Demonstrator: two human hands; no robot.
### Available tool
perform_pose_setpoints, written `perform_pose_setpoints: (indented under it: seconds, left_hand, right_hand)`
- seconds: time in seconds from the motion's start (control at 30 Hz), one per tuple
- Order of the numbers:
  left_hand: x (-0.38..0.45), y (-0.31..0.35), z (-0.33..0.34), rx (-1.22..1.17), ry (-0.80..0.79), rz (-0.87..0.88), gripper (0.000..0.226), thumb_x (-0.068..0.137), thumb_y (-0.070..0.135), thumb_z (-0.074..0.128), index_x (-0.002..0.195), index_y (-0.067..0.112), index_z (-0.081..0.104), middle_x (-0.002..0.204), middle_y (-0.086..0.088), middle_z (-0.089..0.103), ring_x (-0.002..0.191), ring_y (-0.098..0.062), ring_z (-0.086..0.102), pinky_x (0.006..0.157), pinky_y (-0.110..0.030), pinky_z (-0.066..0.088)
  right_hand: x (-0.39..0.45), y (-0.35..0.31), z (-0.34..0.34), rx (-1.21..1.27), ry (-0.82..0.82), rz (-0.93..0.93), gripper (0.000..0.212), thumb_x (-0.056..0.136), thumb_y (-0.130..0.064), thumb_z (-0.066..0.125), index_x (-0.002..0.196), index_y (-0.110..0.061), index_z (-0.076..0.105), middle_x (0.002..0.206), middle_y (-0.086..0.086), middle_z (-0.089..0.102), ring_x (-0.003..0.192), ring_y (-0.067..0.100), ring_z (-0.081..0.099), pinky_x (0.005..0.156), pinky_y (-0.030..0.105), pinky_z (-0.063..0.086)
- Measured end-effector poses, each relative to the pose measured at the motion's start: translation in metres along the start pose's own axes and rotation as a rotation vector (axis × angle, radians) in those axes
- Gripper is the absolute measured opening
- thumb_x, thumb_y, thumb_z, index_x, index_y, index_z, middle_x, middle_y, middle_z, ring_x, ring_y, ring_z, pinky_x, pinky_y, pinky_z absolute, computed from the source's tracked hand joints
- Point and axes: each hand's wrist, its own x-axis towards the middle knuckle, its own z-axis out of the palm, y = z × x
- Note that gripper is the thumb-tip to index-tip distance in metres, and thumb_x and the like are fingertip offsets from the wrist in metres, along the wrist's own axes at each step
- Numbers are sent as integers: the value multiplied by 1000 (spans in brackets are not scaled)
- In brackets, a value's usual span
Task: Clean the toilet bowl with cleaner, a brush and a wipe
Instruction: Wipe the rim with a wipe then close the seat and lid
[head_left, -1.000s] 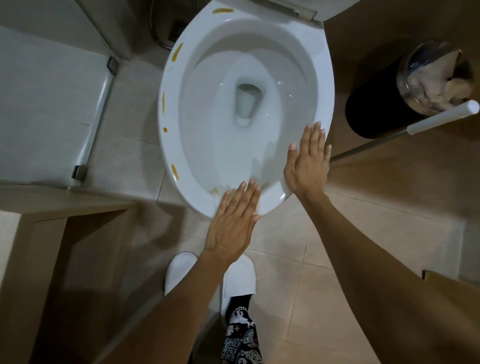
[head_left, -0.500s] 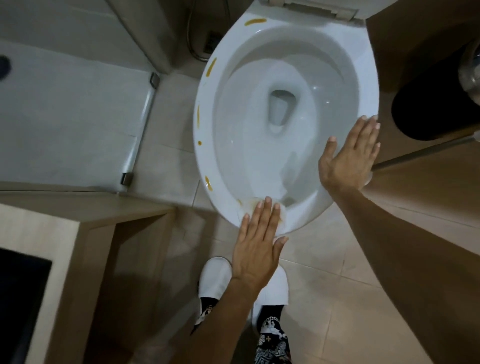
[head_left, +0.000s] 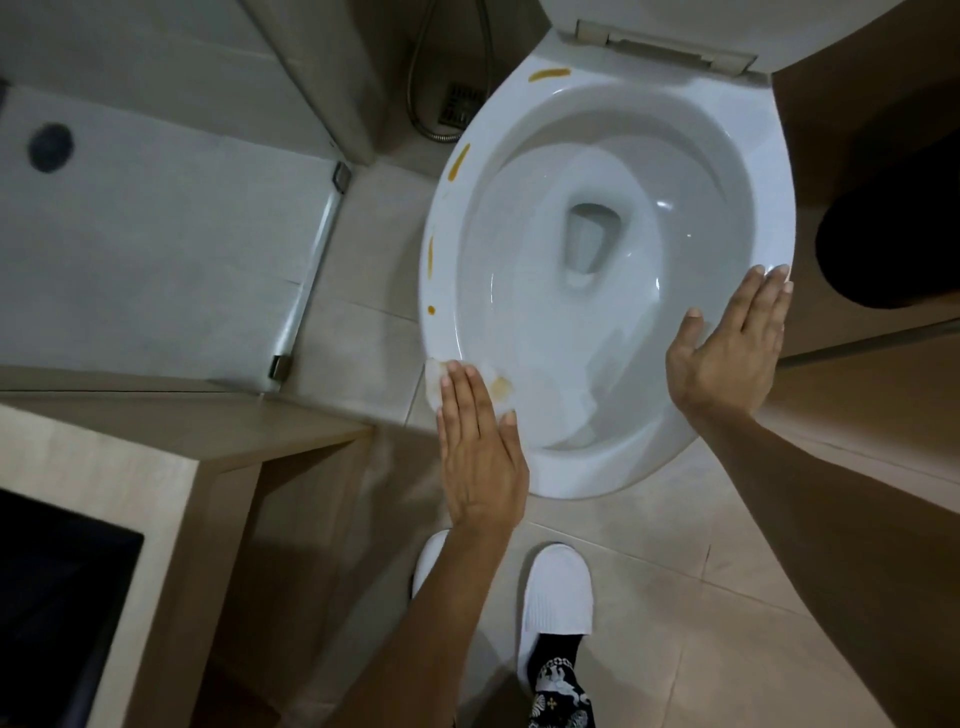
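Head view: left hand (head_left: 480, 447) flat, fingers straight, on wipe (head_left: 434, 376) against toilet rim (head_left: 441, 291); right hand (head_left: 727, 353) flat, open, on opposite rim.

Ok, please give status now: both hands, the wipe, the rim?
Left hand flat, pressing wipe on near-left rim. Right hand flat on right rim. Yellow smears remain on left rim. Nothing in the way.
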Motion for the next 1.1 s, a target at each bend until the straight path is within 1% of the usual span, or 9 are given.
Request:
perform_pose_setpoints:
  seconds: [0.13,0.3,0.37,0.53,0.67,0.8,0.9,1.0,1.1]
  left_hand:
    - [-4,2,0,-51,-17,7,62,98,43,-2,150,8,-2,158,-3,-9,146,-13,-12,118,-29,-5]
    - [-44,0,4,-106,-37,50,57,102,35,17,152,9,6,160,-4,0,147,-15,-3,119,-29,5]
    - [-35,0,5,-101,-27,26,57,102,35,15,151,9,5,160,-3,-1,147,-14,-5,119,-28,3]
    - [19,-7,-6,-47,-39,26,59,98,41,3,148,13,-7,156,2,-12,143,-8,-17,117,-25,-9]
    - [17,-4,-7,-72,-45,25,61,97,41,2,149,12,-7,157,1,-13,144,-9,-17,118,-27,-8]
    - [-3,-9,-4,-97,-55,59,58,100,36,12,150,11,-2,158,0,-9,144,-8,-15,119,-30,-1]
    - [18,-13,-8,-97,-45,80,59,99,39,8,150,11,-3,157,1,-10,144,-8,-16,119,-31,-1]
    - [60,-17,-17,-81,-14,131,65,98,45,2,149,5,1,156,-3,-7,146,-15,-11,119,-30,-2]
    - [101,-24,-25,-68,-26,207,64,98,41,9,149,2,3,157,-8,-3,146,-20,-7,119,-28,-4]
  right_hand:
    - [1,-1,0,4,11,5,68,99,-39,30,154,-11,1,162,7,-4,149,21,-4,121,40,9]
    - [0,-1,0,13,19,9,68,99,-37,31,154,-10,3,162,7,-3,149,21,-3,121,39,9]
    - [0,-1,0,13,17,7,68,99,-37,31,154,-10,3,162,7,-3,149,21,-3,121,38,8]
    - [0,-1,1,-11,27,3,67,99,-38,30,154,-10,3,162,8,-2,149,22,-3,121,38,8]
    - [0,-1,0,-20,9,1,68,98,-40,27,154,-10,3,162,8,-3,149,22,-3,121,39,9]
    - [0,-1,-1,-23,10,3,69,96,-41,26,154,-10,3,162,8,-2,149,22,-3,121,40,10]
    - [0,-1,-1,-15,1,6,69,97,-41,26,154,-11,2,162,7,-2,149,22,-3,121,40,9]
    - [-1,-1,-1,-26,2,5,69,97,-41,26,154,-11,2,162,7,-3,149,22,-4,121,40,8]
    - [0,-1,-1,-34,-3,7,69,97,-41,25,154,-10,2,162,8,-3,149,22,-4,120,39,7]
